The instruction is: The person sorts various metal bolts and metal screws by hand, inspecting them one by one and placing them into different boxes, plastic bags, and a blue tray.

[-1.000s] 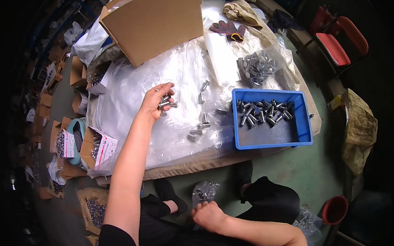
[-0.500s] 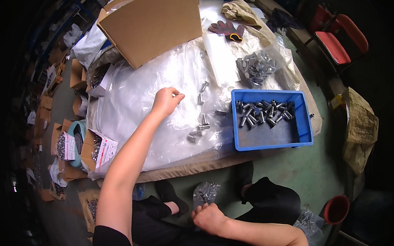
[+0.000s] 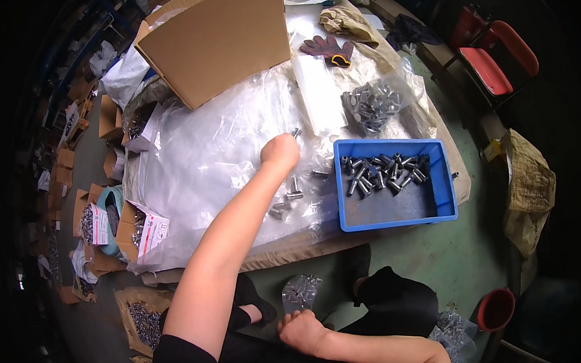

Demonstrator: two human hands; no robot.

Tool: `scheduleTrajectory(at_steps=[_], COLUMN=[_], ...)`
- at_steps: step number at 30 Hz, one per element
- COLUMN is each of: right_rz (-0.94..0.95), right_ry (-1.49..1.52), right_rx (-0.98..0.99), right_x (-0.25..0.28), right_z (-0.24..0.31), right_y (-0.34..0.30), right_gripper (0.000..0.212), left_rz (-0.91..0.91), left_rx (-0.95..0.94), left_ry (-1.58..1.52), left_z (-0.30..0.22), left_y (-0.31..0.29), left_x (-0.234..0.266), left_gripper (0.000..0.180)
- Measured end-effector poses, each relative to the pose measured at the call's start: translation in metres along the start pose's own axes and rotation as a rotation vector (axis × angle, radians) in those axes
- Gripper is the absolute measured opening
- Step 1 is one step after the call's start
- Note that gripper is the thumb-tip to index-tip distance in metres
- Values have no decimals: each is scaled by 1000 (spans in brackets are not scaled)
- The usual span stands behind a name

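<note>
My left hand (image 3: 280, 152) is over the plastic-covered table, its fingers curled and mostly hidden behind the back of the hand. A small metal cylindrical part (image 3: 296, 133) shows just beyond the fingertips; whether they touch it is unclear. Several similar shiny parts (image 3: 294, 195) lie loose on the clear plastic sheet (image 3: 200, 154), nearer to me. Low in front of my body, my right hand (image 3: 303, 331) is closed at the top of a small clear plastic bag (image 3: 300, 292) with metal parts inside.
A blue bin (image 3: 393, 223) with several metal parts stands at the table's right edge. Behind it lie a bag of parts (image 3: 373, 107) and a dark glove (image 3: 328, 49). A large cardboard box (image 3: 219, 43) occupies the back left. A red chair (image 3: 487, 67) stands at far right.
My left hand has moved right across the sheet, onto the loose metal parts, and now covers one. My right hand stays at the bag. The whole view has shifted slightly.
</note>
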State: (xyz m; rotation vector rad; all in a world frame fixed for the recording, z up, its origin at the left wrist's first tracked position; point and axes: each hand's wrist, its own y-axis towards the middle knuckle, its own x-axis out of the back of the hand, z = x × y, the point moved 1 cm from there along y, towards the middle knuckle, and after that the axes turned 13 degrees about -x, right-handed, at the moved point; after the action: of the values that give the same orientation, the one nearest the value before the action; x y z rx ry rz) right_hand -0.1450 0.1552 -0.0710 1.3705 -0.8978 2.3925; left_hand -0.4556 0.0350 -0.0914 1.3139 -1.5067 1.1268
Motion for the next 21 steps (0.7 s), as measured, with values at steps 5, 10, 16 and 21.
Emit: scheduleTrajectory(at_steps=[5,10,16,21], right_rz=[16,1,-129,-276], right_ry=[0,-4,-6,213], right_rx=[-7,-12,-63,-192], right_x=[5,-1,11,53], right_z=[-1,-4,-17,-38], right_y=[3,-1,11,20], right_gripper=[19,18,15,16], left_rz=[3,-12,231,65], left_rx=[-36,239,126,388], left_ry=[-53,-1453,-2744,-2729], left_z=[17,42,28,16], left_y=[-11,-42,-157,-261], left_x=[6,13,43,24], left_gripper=[18,14,16,18])
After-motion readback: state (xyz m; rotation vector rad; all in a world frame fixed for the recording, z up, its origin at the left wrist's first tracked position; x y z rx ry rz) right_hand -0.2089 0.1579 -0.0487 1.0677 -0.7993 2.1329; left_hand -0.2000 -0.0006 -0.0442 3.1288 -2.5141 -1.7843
